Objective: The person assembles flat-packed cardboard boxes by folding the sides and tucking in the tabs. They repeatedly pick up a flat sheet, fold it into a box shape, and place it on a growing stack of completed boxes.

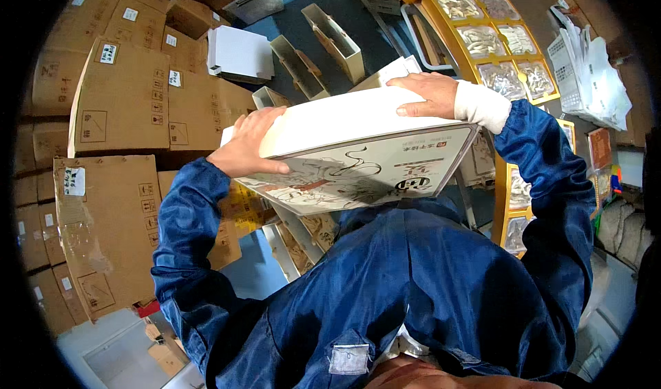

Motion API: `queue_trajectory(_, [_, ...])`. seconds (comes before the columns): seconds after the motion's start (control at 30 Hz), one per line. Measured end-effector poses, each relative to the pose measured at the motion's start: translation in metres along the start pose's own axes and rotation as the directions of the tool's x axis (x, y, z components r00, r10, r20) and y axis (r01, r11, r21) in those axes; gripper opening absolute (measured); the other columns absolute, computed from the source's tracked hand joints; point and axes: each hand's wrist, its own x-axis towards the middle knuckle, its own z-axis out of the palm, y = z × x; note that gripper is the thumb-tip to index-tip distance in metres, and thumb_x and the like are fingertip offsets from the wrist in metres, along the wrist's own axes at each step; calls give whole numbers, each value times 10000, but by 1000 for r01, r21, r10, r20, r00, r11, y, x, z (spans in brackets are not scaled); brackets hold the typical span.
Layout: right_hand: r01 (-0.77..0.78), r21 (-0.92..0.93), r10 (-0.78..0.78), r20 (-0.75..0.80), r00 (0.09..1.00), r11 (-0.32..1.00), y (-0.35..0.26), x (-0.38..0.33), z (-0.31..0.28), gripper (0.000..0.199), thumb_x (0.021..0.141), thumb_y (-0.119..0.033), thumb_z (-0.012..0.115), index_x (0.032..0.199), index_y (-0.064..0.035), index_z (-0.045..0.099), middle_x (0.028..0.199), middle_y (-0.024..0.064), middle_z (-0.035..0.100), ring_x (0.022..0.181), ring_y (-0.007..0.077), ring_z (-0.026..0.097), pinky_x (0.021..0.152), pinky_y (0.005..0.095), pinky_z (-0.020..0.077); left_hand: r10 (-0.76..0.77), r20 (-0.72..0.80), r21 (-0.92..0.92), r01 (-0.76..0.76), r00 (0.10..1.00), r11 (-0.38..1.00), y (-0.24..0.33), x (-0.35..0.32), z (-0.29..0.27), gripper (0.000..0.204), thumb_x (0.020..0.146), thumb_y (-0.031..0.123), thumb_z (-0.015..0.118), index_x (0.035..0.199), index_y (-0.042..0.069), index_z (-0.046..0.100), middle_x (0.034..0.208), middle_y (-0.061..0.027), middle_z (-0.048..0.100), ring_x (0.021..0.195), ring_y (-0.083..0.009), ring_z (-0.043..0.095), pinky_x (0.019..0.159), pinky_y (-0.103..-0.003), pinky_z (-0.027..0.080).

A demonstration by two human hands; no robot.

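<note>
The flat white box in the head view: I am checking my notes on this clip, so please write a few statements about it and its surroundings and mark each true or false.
1. Both hands hold the flat white box. True: the left hand grips its left edge and the right hand its far right edge.
2. The box's face is plain. False: it bears a drawn picture.
3. Brown cardboard cartons are stacked to the person's left. True.
4. The yellow tray at upper right is empty. False: its compartments hold clear packets.
5. The person wears red sleeves. False: the sleeves are blue.
</note>
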Motion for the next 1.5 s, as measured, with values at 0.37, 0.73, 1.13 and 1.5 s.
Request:
queue_trajectory(0.37, [260,495,348,-821,451,829,119,-100,-24,529,885,-311,572,1300,-19,424,1281,137,485,1190,223,454,980,342,371,-338,-395,-373,187,854,909,-7,-80,-6,970,556,149,812,1364,75,279,1306,-160,398,1239,-288,372,1037,-396,314])
queue_trajectory(0.73, [517,844,279,-536,797,146,63,-37,59,646,856,-192,615,1373,-1,280,1346,136,409,1252,212,381,1029,345,322,-548,-525,-814,-196,651,547,-55,-112,14,952,692,279,780,1409,81,186,1287,-96,448,1157,-196,459,970,-324,375])
queue_trajectory(1.13, [299,820,220,-447,867,488,-24,-17,28,389,861,-136,581,1178,76,501,1094,141,603,964,191,591,827,292,470,-769,-342,-935,-277,539,222,-90,-20,201,614,871,165,585,1355,6,242,1185,-137,500,1086,-214,492,947,-343,390])
queue_trajectory(1.5, [116,-314,-221,-323,920,942,-57,46,130,184,820,-216,539,799,-41,594,770,174,612,724,379,583,654,467,460,-537,28,-690,-373,843,-620,71,60,189,661,899,475,478,1369,82,230,1248,-223,377,1075,-342,514,828,-429,490])
